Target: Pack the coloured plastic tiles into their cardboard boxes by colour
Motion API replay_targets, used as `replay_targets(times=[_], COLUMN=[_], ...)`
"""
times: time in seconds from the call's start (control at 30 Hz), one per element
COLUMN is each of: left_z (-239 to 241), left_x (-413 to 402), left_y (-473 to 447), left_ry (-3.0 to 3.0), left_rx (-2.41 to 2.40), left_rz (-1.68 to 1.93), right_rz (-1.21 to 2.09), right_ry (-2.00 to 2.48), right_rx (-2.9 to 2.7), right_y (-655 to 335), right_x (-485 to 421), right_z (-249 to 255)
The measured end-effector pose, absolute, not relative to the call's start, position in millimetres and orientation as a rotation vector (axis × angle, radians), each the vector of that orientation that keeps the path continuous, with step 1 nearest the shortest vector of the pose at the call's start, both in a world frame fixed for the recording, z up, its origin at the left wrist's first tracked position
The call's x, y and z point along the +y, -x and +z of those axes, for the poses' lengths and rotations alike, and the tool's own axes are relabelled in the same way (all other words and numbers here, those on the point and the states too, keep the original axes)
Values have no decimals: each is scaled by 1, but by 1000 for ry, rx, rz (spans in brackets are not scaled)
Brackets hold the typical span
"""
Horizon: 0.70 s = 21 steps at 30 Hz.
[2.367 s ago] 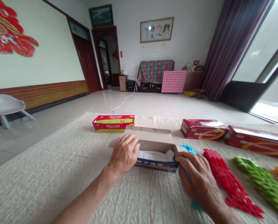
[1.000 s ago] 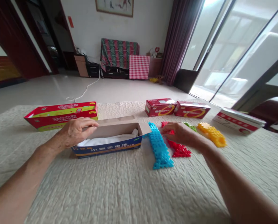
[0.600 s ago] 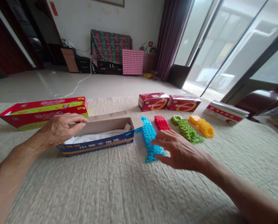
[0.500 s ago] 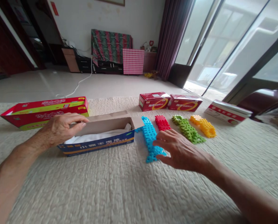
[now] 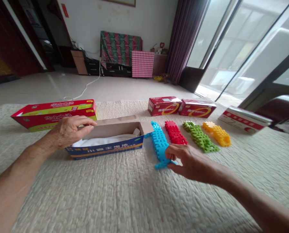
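The near end of the blue block strip (image 5: 159, 145) is pinched between the thumb and curled fingers of the right hand (image 5: 188, 161); the left hand (image 5: 68, 131) is laid, fingers loosely bent, on the left end of the open blue box (image 5: 105, 150), gripping nothing firmly. Both are set on a cream quilted cover (image 5: 125, 197), beyond which a pale tiled floor, a dark curtain and tall windows are seen. The strip is made of bright blue lattice pieces joined in a line — it lies just right of the box, running away from the person. Beside it, red (image 5: 175, 133), green (image 5: 200, 136) and yellow (image 5: 218, 133) strips are ranged in parallel. White paper (image 5: 105, 139) is held inside the open box. Farther off, a long red box (image 5: 54, 113) lies closed at the left, and two small red boxes (image 5: 182, 106) — plus a white one (image 5: 245, 119) — are set beyond the strips.
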<state>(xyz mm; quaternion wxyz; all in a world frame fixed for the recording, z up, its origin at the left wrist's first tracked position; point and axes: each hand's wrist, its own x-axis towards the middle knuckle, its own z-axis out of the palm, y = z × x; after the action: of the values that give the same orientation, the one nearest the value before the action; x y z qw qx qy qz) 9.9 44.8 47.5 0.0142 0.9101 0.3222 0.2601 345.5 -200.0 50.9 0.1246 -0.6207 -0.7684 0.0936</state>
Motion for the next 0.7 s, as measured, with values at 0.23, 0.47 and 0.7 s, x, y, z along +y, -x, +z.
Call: replay_targets(times=[0.23, 0.47, 0.7], left_z=[47, 46, 47], left_x=[46, 52, 55], left_y=[-10, -6, -3], left_ry=[-2839, -2855, -2850], left_rx=[1002, 993, 1007], left_rz=[811, 747, 688], right_rz=[744, 413, 195], right_ry=[1857, 1812, 1836], right_rx=[-2153, -2139, -2093], right_y=[-349, -354, -357], right_x=[-202, -201, -192], right_z=[61, 53, 47])
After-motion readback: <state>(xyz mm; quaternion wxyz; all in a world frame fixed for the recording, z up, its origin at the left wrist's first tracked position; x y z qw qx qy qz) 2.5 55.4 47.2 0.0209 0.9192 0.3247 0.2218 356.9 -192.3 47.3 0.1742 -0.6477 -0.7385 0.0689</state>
